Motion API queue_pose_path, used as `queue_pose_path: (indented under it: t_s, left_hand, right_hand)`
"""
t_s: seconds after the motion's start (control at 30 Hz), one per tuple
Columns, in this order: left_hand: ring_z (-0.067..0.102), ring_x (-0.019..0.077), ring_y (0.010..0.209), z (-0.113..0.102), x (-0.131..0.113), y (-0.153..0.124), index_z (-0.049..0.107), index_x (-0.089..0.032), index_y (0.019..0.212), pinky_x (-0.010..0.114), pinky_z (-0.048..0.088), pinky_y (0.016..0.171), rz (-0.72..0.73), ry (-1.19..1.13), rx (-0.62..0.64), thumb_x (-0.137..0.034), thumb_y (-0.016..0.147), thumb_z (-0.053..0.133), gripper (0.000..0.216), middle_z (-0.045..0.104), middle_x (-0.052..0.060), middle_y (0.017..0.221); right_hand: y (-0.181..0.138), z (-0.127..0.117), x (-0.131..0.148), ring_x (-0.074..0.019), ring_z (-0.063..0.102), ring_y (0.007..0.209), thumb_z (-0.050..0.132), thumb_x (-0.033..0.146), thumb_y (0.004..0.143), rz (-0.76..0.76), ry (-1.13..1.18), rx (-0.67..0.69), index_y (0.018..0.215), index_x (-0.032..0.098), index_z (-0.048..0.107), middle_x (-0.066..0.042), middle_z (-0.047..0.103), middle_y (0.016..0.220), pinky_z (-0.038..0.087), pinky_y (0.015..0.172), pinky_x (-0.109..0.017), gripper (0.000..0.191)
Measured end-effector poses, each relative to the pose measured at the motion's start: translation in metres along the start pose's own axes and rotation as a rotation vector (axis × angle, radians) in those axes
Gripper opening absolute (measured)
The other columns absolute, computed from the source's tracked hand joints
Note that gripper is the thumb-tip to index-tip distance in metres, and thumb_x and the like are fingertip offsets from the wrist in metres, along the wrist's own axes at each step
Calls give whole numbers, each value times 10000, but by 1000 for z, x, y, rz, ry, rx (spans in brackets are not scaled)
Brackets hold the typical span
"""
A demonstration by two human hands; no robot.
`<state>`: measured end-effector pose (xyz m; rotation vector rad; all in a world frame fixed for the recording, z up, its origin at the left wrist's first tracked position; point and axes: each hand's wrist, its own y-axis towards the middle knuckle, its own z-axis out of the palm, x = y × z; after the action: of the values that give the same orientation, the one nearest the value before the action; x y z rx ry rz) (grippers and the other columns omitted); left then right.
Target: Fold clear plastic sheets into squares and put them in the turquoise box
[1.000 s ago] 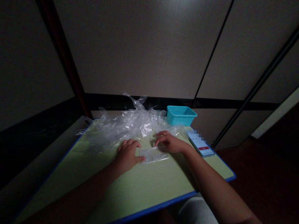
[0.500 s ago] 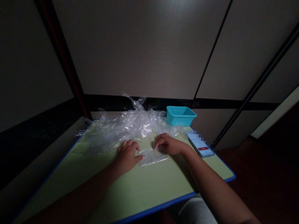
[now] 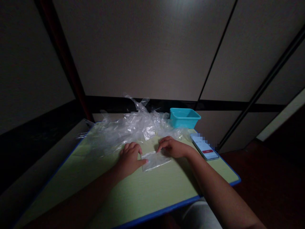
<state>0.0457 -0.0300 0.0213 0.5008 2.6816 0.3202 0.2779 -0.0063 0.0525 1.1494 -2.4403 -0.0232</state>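
A clear plastic bag [image 3: 156, 161], folded into a flat rectangle, lies on the table between my two hands. My left hand [image 3: 130, 158] rests at its left end, thumb stretched onto the bag and fingers spread apart from the thumb. From the right, my right hand [image 3: 173, 147] reaches over the bag's far edge with bent fingers, one fingertip pressing down on the plastic. Its thumb is mostly hidden. Neither hand is closed around the bag. Just beyond them spreads a loose, crumpled heap of clear plastic bags [image 3: 133, 125].
A turquoise plastic basket [image 3: 184, 122] stands at the table's far right corner. Nearer, a phone [image 3: 205, 149] with a lit screen lies along the right edge. The pale green table [image 3: 143, 194] has a blue rim, and cabinet panels [image 3: 147, 51] rise behind it.
The left thumb has slid very slightly right on the folded bag, and the bag's near left corner has shifted a little. My right hand stays in place.
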Motion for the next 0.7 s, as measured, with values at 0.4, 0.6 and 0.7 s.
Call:
queue_pose_path:
  t_s: [0.4, 0.6, 0.7]
  left_hand:
    - [437, 236, 887, 7, 8, 1, 488, -207, 651, 319, 371, 767, 107, -122, -58, -282, 528, 749, 298, 527, 26, 850]
    - [444, 238, 915, 6, 5, 0, 471, -205, 651, 330, 376, 798, 81, -127, -31, -267, 554, 733, 286, 542, 37, 903]
    - [432, 246, 984, 5, 4, 0, 482, -201, 630, 339, 364, 851, 78, -133, -22, -249, 564, 732, 263, 548, 55, 992]
  right_hand:
    - [-2, 1, 0, -205, 417, 1125, 490, 13, 730, 74, -24, 9, 940, 247, 688, -68, 575, 1092, 315, 928, -373, 371]
    - [-3, -1, 3, -208, 409, 1135, 475, 19, 748, 92, -19, 20, 950, 247, 687, -72, 559, 1107, 317, 935, -380, 370]
    - [-2, -1, 4, -209, 413, 1131, 482, 13, 739, 104, -14, 17, 944, 247, 690, -72, 558, 1110, 318, 935, -379, 374]
